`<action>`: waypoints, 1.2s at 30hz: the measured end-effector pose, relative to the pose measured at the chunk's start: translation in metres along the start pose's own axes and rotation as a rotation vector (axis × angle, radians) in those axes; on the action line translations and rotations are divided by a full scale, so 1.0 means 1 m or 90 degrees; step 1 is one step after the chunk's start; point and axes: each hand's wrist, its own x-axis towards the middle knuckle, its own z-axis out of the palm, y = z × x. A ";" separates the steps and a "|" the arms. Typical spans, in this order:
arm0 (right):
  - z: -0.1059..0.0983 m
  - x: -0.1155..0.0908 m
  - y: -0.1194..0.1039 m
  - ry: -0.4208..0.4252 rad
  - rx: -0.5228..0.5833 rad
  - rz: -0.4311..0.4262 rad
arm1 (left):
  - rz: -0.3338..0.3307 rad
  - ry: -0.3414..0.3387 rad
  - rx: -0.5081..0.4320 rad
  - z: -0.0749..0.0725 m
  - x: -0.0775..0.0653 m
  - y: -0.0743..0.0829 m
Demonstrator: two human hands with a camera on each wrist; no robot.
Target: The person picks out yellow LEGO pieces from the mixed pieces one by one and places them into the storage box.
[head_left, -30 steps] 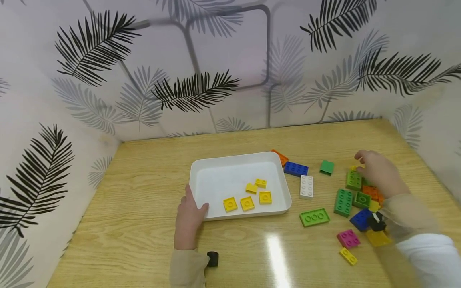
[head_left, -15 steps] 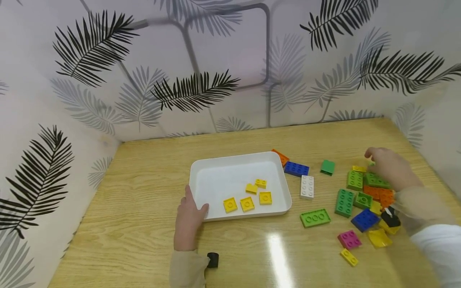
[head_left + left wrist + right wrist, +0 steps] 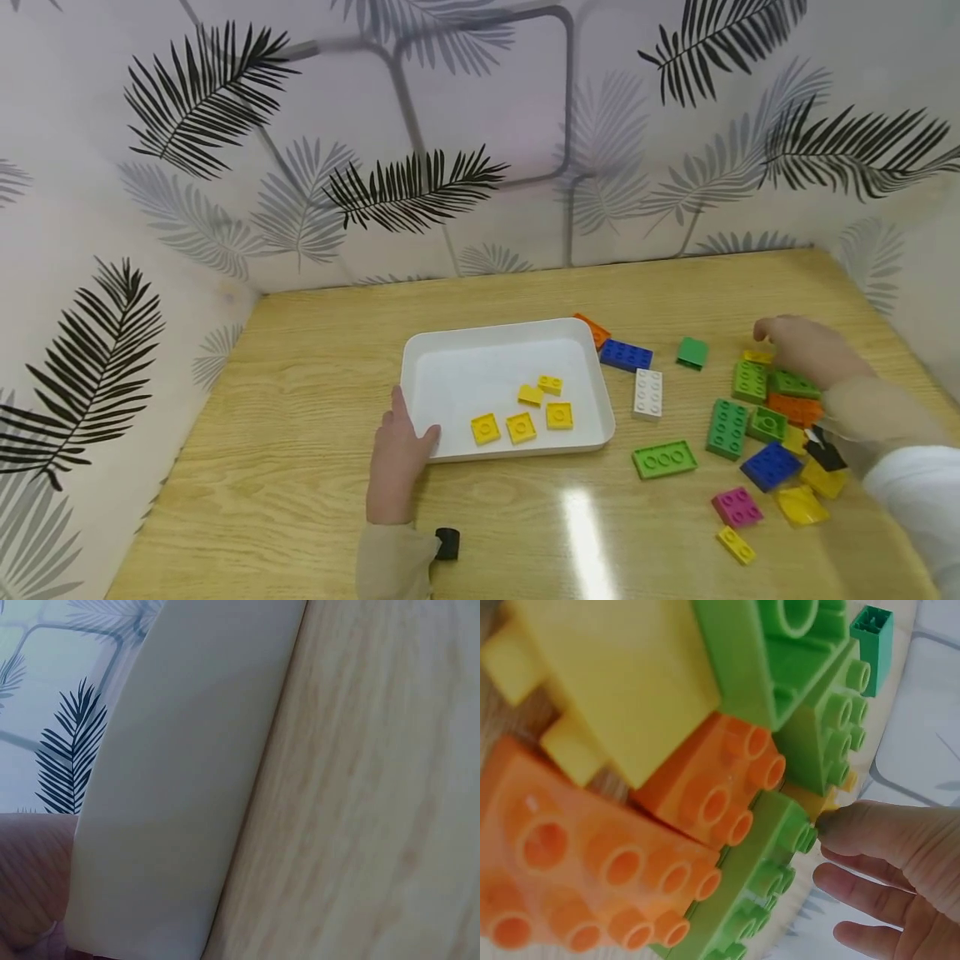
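Observation:
In the head view, my left hand (image 3: 397,454) holds the front left corner of a white tray (image 3: 495,327), index finger along the left side and thumb over the front rim. The left wrist view shows the tray's outer wall (image 3: 172,780) close up. Several yellow building bricks (image 3: 521,427) lie in the tray. My right hand (image 3: 813,350) is over the far side of a brick pile at right, nearest a small yellow brick (image 3: 757,357). In the right wrist view, its thumb is right at the light green brick (image 3: 761,862) and the yellow one, with the other fingers spread apart.
The pile also has orange bricks (image 3: 795,410), a green brick (image 3: 727,429), a blue brick (image 3: 771,467) and a pink brick (image 3: 737,507). A white brick (image 3: 647,393), a blue brick (image 3: 626,355) and a flat light green brick (image 3: 664,459) lie between tray and pile. A patterned wall (image 3: 487,225) bounds the table.
The right hand first drew back to the right, uncovering the small yellow brick, then came slightly lower over it. The left hand and the tray stay together; the whole view has shifted a little.

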 end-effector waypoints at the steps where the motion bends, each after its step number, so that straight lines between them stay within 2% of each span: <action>1: -0.001 0.001 -0.001 -0.003 -0.004 -0.002 | 0.002 0.001 -0.001 0.000 0.000 0.000; 9: -0.002 0.003 -0.008 -0.015 -0.040 -0.020 | 0.011 0.005 -0.010 -0.001 0.000 0.002; 16: 0.001 0.005 -0.003 -0.027 -0.038 -0.026 | 0.017 0.010 -0.006 -0.002 0.000 0.002; 24: -0.004 0.009 -0.006 0.013 -0.064 -0.058 | 0.021 0.016 -0.011 -0.002 0.000 0.002; 36: -0.013 0.008 -0.030 0.045 -0.072 -0.112 | 0.012 0.006 -0.004 -0.002 -0.001 -0.001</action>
